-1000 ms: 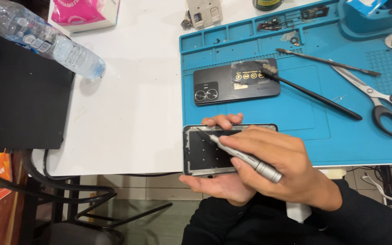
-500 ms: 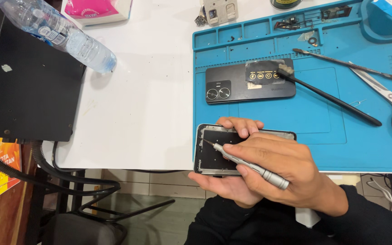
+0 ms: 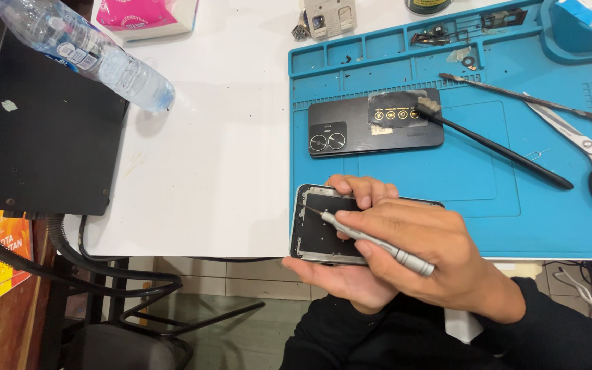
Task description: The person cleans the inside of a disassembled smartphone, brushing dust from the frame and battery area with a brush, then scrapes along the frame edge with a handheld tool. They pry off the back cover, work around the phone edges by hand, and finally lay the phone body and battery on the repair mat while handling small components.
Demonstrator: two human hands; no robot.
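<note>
My left hand (image 3: 340, 279) cradles an opened phone (image 3: 316, 233) from below at the table's near edge, its fingertips curling over the top side. My right hand (image 3: 426, 250) lies across the phone and grips a slim silver screwdriver (image 3: 371, 242). The tip of the screwdriver touches the phone's upper left inner area. The phone's black back cover (image 3: 371, 127), with two camera rings, lies flat on the blue work mat (image 3: 460, 164) just beyond my hands.
On the mat lie a black brush (image 3: 495, 147), a thin metal tool (image 3: 522, 96) and scissors (image 3: 584, 151). A clear water bottle (image 3: 97, 58) rests on a black box (image 3: 35, 130) at left. A pink packet (image 3: 145, 14) sits at the back.
The view has shifted slightly, so everything sits a little further right and lower. My hands keep the same hold, with the screwdriver tip still at the phone's upper left.
</note>
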